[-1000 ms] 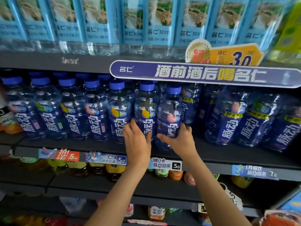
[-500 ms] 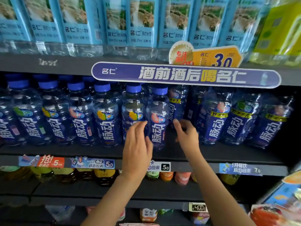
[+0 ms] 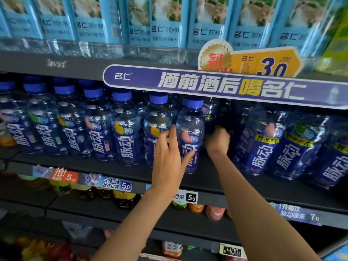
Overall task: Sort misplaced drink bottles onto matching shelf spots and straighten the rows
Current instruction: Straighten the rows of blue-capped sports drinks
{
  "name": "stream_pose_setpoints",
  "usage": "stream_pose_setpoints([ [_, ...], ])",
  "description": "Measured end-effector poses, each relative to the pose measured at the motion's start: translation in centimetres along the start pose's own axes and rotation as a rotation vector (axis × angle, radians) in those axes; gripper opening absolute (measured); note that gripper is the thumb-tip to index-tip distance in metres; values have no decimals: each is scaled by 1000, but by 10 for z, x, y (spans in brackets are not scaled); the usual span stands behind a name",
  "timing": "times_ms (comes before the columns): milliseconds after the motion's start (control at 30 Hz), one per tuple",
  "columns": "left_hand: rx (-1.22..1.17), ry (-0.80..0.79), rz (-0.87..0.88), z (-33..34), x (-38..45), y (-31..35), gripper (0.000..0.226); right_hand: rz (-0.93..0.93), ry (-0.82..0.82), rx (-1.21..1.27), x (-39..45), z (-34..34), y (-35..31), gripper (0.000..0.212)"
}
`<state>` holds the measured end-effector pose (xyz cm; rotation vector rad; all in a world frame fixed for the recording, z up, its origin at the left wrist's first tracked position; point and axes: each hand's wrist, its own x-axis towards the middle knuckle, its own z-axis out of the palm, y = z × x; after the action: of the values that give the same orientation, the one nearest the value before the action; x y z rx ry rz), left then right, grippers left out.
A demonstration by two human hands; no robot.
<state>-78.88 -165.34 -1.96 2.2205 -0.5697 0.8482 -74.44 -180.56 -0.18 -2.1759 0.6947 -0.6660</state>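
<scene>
The step in hand looks like straightening the front row on the middle shelf (image 3: 207, 178), at the seam where the small bottles end and the bigger ones begin. The left hand (image 3: 167, 159) lies against the peach-label bottle (image 3: 190, 134), the last small one on the right of its row: fingers spread along its left side and thumb across the label, a loose, open grip rather than a firm clasp. The right hand (image 3: 216, 141) reaches far into the dark gap just right of that bottle, fingers curled around something blue back there; whether its grip holds a rear bottle I cannot tell. To the left, the mango-label bottle (image 3: 156, 129) touches the peach one, and the row of small blue-capped bottles (image 3: 75, 125) runs on leftward, upright and labels forward. To the right, past the gap, the large bottles (image 3: 263, 144) with yellow bands stand a little askew. Next, I judge, the hidden bottle has to be drawn toward the near edge without knocking its neighbour, then matched by flavour to its lane. All the bottles are sealed, caps on, and appear full of clear liquid in blue-tinted plastic. On the top shelf, the pale-blue-label water bottles (image 3: 165, 27) stand packed tight above the purple banner (image 3: 226, 85).
</scene>
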Motion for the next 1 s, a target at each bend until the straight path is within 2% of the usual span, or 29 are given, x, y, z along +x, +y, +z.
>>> stream_pose_setpoints([
  [100, 48, 32, 22, 0, 0, 0, 73, -46, -19, 12, -3, 13, -3, 26],
  [200, 62, 45, 27, 0, -1, -2, 73, -36, -14, 19, -3, 16, -7, 27],
  [400, 59, 70, 60, 2, 0, -6, 71, 78, 82, 114, 1, 8, 10, 44],
  [533, 15, 66, 60, 5, -3, -7, 70, 137, 6, 164, 11, 1, 18, 39],
  [633, -1, 52, 43, 6, -2, -7, 70, 146, -23, 106, 7, -5, 14, 35],
  [700, -24, 39, 17, 6, -4, -5, 70, 152, 34, -1, -5, -10, 10, 28],
  [767, -85, 28, -25, 7, -8, -3, 67, 75, 126, -18, -24, -18, 8, 32],
  [867, -201, 71, -64, 9, -15, -1, 60, -212, 443, 70, -55, -46, 12, 40],
  [900, -235, 102, -46, 9, -17, 1, 57, -232, 552, 78, -60, -58, 17, 41],
  [967, -279, 149, 32, 10, -22, 11, 52, -120, 641, 82, -59, -82, 29, 54],
  [1000, -292, 157, 72, 11, -24, 17, 50, -47, 608, 85, -56, -90, 35, 65],
])
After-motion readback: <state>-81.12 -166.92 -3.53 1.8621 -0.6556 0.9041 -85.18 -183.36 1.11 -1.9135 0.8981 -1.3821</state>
